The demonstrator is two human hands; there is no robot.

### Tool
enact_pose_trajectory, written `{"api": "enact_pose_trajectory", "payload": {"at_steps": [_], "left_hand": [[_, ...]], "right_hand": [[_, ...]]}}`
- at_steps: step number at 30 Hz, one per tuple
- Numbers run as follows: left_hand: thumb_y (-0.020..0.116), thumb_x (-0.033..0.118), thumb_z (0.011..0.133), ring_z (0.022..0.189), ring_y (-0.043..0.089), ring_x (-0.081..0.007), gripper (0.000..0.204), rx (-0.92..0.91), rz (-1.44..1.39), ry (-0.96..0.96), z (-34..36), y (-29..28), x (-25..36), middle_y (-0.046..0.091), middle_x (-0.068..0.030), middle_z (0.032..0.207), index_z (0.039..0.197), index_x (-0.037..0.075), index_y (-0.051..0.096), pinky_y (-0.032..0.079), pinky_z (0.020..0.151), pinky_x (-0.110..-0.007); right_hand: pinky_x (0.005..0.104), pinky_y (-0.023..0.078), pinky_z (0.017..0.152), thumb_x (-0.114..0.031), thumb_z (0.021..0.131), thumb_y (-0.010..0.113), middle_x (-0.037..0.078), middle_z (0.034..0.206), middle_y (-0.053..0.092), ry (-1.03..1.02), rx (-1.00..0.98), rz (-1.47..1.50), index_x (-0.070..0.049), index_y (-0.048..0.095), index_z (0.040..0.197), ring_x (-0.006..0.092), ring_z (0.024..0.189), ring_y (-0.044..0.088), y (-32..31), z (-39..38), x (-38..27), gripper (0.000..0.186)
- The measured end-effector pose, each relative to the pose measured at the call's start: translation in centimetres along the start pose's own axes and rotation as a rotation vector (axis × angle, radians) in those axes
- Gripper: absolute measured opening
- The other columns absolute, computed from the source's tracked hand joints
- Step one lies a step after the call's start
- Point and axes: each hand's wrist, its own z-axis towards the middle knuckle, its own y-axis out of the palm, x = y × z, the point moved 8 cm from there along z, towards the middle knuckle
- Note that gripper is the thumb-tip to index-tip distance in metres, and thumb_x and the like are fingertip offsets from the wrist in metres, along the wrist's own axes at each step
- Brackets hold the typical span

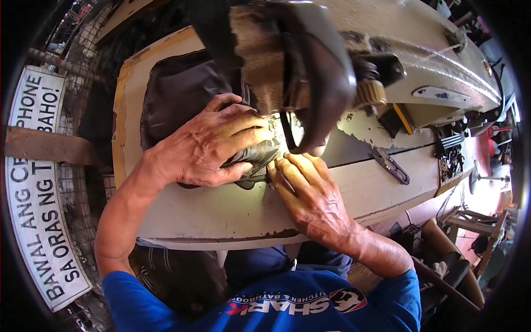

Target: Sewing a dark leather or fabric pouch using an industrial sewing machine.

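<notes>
A dark fabric piece [180,91] with a stitched edge lies on the pale worktop, under the head of a sewing machine [409,39]. My left hand [207,145] lies over the fabric, its fingers bent and a fold of cloth caught between thumb and fingers. Close by, my right hand [312,199] has its fingertips together at the fabric's near right edge, just below the lit sewing area. The needle and the exact grip of the right fingertips are hidden behind the machine's dark, blurred front part and the fingers.
Thread snips [391,166] lie on the worktop [221,213] right of my right hand. Beyond them stands a tray of small metal parts [451,149]. A yellow-and-black item [404,118] rests beside the machine. At left, a white sign [41,188] hangs on wire mesh.
</notes>
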Motion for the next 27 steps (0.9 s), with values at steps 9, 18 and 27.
{"api": "enact_pose_trajectory", "payload": {"at_steps": [9,18,27], "left_hand": [[0.083,0.019,0.075,0.115,0.060,-0.0254,0.049,0.076,0.168,0.000,-0.1,-0.6,1.0,0.060,-0.0050,0.123,0.119,0.009,0.063,0.039,0.111,-0.046],[0.069,0.006,0.080,0.120,0.061,-0.0270,0.036,0.099,0.198,-0.106,0.4,-0.8,2.8,0.068,-0.0112,0.116,0.116,0.002,0.068,0.039,0.116,-0.047],[0.064,0.008,0.082,0.115,0.065,-0.0314,0.031,0.185,0.062,-0.070,-0.3,0.0,1.5,0.070,-0.0145,0.113,0.112,0.000,0.069,0.049,0.106,-0.043]], "right_hand": [[0.0526,0.037,0.113,-0.021,0.075,0.058,0.018,0.123,0.058,-0.047,0.002,-0.067,0.006,0.067,0.114,0.0340,0.125,0.052,0.4,-0.5,-0.1,0.048],[0.0520,0.039,0.112,-0.021,0.075,0.058,0.018,0.120,0.059,-0.064,0.045,-0.049,0.006,0.065,0.116,0.0329,0.121,0.054,0.3,-0.4,-0.2,0.049],[0.0512,0.041,0.110,-0.020,0.075,0.059,0.019,0.120,0.060,-0.072,0.037,-0.058,0.007,0.063,0.120,0.0335,0.122,0.056,0.3,-0.3,-0.2,0.053]]}}
